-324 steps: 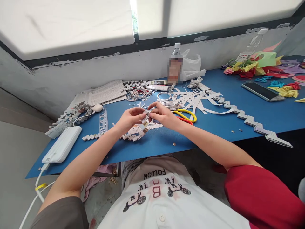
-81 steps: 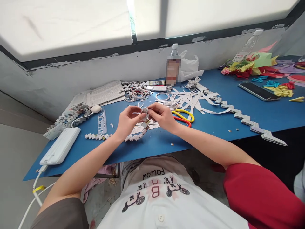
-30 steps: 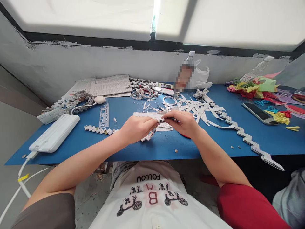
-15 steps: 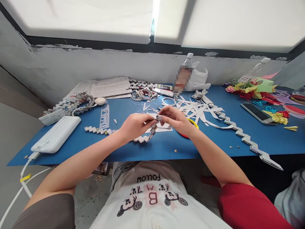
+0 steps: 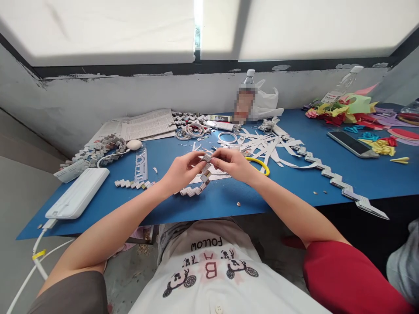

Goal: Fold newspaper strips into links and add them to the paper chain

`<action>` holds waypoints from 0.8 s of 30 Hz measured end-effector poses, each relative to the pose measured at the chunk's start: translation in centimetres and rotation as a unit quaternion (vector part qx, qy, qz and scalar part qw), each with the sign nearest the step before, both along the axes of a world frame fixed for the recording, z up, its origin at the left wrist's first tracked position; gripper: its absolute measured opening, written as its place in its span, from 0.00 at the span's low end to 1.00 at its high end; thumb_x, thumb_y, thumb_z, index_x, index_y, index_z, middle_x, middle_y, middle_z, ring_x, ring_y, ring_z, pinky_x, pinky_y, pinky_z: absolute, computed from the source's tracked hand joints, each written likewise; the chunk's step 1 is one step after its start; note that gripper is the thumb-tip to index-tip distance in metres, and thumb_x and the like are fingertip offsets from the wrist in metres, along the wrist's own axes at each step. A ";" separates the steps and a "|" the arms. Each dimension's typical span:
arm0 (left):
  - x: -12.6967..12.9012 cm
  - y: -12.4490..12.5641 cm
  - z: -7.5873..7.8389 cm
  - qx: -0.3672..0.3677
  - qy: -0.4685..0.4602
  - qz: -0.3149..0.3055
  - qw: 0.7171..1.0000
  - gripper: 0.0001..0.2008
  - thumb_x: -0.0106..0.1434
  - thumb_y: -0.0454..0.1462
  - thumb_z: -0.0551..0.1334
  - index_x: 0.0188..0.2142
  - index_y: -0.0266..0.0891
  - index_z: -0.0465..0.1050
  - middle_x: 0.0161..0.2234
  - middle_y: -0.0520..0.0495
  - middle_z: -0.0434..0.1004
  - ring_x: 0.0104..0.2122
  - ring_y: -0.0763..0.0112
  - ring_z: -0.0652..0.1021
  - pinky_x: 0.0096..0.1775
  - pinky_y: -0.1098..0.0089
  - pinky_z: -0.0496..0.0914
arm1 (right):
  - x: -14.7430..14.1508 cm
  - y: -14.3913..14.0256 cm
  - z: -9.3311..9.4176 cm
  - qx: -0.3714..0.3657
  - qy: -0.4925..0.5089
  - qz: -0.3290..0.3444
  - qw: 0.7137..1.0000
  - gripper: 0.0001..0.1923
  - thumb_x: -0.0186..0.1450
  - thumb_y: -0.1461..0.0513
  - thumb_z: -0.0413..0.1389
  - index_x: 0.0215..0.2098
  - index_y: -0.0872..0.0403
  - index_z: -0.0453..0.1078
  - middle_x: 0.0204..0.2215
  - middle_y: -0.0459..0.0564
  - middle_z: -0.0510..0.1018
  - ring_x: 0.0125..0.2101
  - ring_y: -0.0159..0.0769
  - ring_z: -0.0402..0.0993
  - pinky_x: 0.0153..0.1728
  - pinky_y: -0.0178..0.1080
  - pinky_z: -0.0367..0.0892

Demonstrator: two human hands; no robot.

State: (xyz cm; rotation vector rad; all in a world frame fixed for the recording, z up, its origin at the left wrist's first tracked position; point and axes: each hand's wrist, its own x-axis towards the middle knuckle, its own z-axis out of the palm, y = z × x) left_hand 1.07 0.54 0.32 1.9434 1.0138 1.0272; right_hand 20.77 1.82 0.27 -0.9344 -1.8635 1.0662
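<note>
Between my two hands is the end of a zigzag chain of folded newsprint paper point(image 5: 191, 191), which curves down onto the blue table and runs left under my forearm. My left hand point(image 5: 185, 172) pinches the chain's end between thumb and fingers. From the right, my right hand point(image 5: 234, 165) closes thumb and fingertips on the same end link; the small fold there is partly hidden by the fingers. Under my hands lies a flat printed paper sheet point(image 5: 216, 177). Yellow scissor handles point(image 5: 262, 165) show just beyond my right wrist.
A white power bank point(image 5: 78, 194) with cables, a clear ruler point(image 5: 141, 163) and a coiled paper chain point(image 5: 108, 146) lie left. Paper strips point(image 5: 262, 146), tape rings point(image 5: 194, 130), a bottle point(image 5: 245, 98), another folded chain point(image 5: 330, 174) and a phone point(image 5: 352, 145) are behind and right.
The view has shifted slightly. My hands have turned the chain's end, so more of its links show between my fingers; my right fingers have lowered and drawn closer together.
</note>
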 end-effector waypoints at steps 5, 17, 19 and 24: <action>0.1 0.1 -0.6 0.055 0.064 0.012 0.996 0.20 0.67 0.44 0.54 0.53 0.38 0.72 0.37 0.46 0.80 0.31 0.68 0.78 0.35 0.68 0.75 | -1.0 -0.2 -0.5 0.006 0.052 -0.041 0.998 0.17 0.62 0.49 0.57 0.29 0.55 0.67 0.22 0.44 0.71 0.23 0.29 0.64 0.24 0.34 0.58; 0.2 -0.1 0.0 0.028 -0.007 0.033 0.999 0.26 0.65 0.45 0.59 0.60 0.39 0.62 0.36 0.46 0.81 0.31 0.68 0.80 0.35 0.68 0.76 | -1.2 0.2 -0.9 -0.007 0.101 -0.042 0.994 0.18 0.61 0.48 0.58 0.33 0.54 0.66 0.27 0.45 0.73 0.26 0.30 0.68 0.29 0.36 0.64; 0.3 -0.2 0.2 0.028 -0.014 0.031 0.999 0.26 0.64 0.45 0.59 0.60 0.40 0.61 0.35 0.46 0.81 0.31 0.68 0.80 0.35 0.68 0.76 | -1.4 0.1 -0.9 -0.020 0.126 -0.037 0.991 0.18 0.60 0.48 0.59 0.32 0.54 0.66 0.25 0.44 0.72 0.25 0.30 0.67 0.29 0.36 0.64; 0.4 -0.1 -0.1 0.026 -0.034 0.034 0.998 0.24 0.65 0.44 0.59 0.58 0.40 0.60 0.35 0.47 0.80 0.31 0.68 0.80 0.35 0.68 0.76 | -2.0 0.1 -1.2 -0.072 0.187 -0.058 0.978 0.19 0.56 0.48 0.61 0.30 0.53 0.66 0.25 0.44 0.72 0.29 0.32 0.68 0.33 0.37 0.64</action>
